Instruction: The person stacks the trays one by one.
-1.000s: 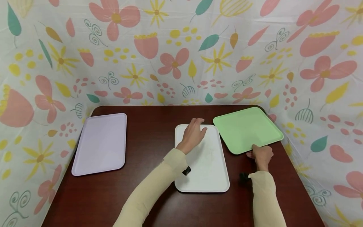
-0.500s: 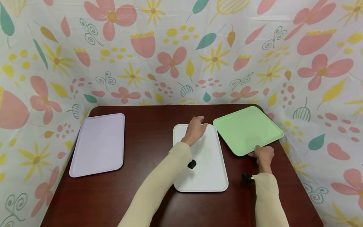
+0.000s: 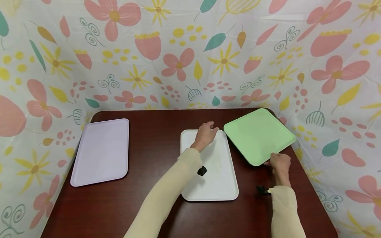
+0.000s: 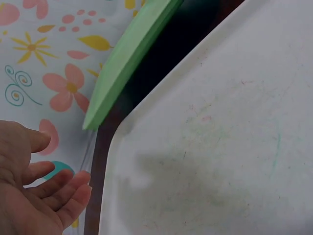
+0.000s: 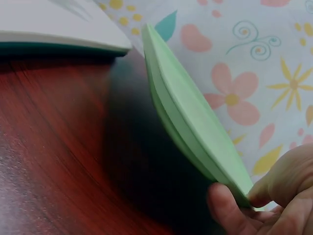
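Far to the left of our hands, a lilac tray [image 3: 101,151] lies flat on the bench [image 3: 154,132], out of reach and untouched. Our left hand [image 3: 206,134] hovers over the far end of the white tray [image 3: 217,178], fingers [image 4: 58,188] loosely spread and holding nothing. Just right of it, our right hand [image 3: 279,162] pinches the near corner of the green tray [image 3: 257,135], thumb [image 5: 227,210] beneath, so that tray sits tilted, its edge raised off the bench.

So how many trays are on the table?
3. The lilac tray lies at the left, the white tray in the middle under the left hand, and the green tray at the right, its near corner pinched by the right hand.
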A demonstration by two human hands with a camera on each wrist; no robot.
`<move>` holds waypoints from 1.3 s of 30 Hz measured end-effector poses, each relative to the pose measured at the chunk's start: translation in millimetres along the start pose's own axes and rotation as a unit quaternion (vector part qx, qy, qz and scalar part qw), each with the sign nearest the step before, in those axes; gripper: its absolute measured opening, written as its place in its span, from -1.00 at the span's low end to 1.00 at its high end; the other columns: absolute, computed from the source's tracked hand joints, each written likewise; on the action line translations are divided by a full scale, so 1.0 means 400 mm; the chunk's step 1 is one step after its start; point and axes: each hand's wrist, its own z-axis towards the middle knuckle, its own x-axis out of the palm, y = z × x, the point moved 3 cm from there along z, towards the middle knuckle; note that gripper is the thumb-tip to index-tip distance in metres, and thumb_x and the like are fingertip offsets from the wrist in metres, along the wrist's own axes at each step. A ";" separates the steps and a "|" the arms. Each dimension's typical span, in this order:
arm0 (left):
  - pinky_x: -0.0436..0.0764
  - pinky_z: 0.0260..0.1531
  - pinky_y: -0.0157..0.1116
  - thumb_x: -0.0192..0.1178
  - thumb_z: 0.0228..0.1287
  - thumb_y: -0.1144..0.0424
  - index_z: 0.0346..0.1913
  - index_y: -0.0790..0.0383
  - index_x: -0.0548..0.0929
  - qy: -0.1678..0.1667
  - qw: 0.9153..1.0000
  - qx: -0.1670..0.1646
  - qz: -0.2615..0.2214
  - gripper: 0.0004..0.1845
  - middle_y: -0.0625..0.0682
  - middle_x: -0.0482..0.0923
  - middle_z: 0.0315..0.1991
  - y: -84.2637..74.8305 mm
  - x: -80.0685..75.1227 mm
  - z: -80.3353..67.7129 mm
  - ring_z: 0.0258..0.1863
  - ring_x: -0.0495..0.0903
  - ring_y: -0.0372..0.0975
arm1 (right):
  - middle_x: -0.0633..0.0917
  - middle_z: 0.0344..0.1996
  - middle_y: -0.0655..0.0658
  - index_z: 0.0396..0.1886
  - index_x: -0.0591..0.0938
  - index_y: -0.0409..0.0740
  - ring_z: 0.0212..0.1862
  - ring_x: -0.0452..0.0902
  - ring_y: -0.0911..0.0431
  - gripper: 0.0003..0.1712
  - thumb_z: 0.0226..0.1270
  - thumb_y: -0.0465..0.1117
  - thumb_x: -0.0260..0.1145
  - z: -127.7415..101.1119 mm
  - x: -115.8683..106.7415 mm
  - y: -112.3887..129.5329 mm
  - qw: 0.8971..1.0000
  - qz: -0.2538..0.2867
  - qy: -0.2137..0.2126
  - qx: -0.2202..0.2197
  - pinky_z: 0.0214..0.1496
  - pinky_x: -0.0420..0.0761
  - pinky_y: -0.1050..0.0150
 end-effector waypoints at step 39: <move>0.63 -0.05 -0.24 0.11 0.61 0.17 0.36 0.22 0.60 0.018 0.997 -0.015 -0.072 -0.60 0.09 0.68 0.13 0.039 0.013 -0.001 -0.01 0.66 -0.16 | 0.59 -0.63 -0.21 0.33 0.47 -0.55 -0.64 0.55 -0.05 -0.45 0.72 -0.12 0.01 -0.127 0.050 0.043 0.967 -0.090 0.122 -0.203 -0.60 0.55 0.18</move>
